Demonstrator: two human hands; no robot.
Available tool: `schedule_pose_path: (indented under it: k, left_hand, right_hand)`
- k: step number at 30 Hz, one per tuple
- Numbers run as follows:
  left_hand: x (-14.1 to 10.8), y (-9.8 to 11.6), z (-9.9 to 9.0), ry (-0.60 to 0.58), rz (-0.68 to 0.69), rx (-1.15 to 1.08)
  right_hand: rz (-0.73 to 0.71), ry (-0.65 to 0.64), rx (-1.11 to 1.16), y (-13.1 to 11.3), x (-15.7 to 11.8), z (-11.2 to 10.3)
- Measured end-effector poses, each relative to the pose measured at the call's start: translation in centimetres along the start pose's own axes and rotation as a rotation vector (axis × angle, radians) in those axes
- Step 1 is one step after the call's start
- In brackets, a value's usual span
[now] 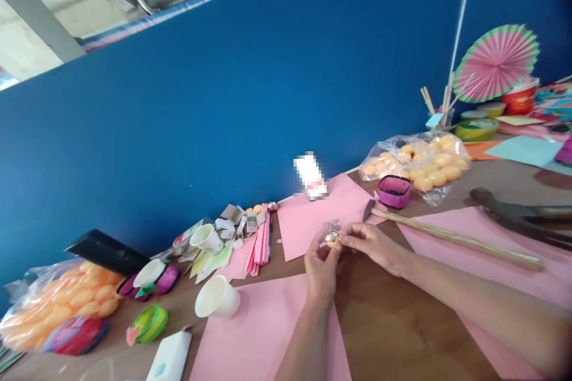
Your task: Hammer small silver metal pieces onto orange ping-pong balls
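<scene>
My left hand (322,268) holds an orange ball (331,243) between thumb and fingers, over the brown table. Crumpled silver foil (332,230) covers the ball's upper part, and some orange shows below it. From the other side, my right hand (375,245) is closed in a pinch at the edge of the foil and ball. Its exact hold is too small to make out. Beyond the hands, a pink sheet (308,229) lies against the wall, with a hammer (451,237) to its right. Another pink sheet (263,327) lies beneath my left forearm.
A paper cup (217,297) stands to the left. Bags of orange balls (433,161) sit at both ends. Farther left are a green tape roll (149,324) and a white box (170,357). A dark curved tool (513,214) lies at right. The blue wall (223,101) closes the back.
</scene>
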State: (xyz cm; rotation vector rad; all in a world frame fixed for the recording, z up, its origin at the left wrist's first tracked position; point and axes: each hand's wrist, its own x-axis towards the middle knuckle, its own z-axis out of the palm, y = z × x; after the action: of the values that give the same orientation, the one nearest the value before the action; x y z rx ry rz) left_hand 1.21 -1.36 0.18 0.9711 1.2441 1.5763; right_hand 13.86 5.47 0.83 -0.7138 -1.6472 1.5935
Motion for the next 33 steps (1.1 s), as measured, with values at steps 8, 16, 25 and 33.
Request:
schedule_pose_path:
  k: [8,16,25,33]
  left_hand:
    - [0.00,0.26,0.20,0.011,0.021,-0.038]
    - [-0.07,0.61,0.48,0.034,0.002,-0.070]
    - [-0.10,0.69,0.44,0.035,-0.012,-0.058]
    - [-0.09,0.68,0.50,0.056,0.006,-0.034]
  right_hand:
    - [-0.002,-0.021,-0.016,-0.34,-0.11,0.01]
    - [-0.017,-0.024,-0.034,-0.28,-0.10,-0.01]
    - [0.000,-0.025,-0.036,-0.71,-0.22,0.06]
    - [0.011,-0.018,-0.046,-0.44,-0.19,0.04]
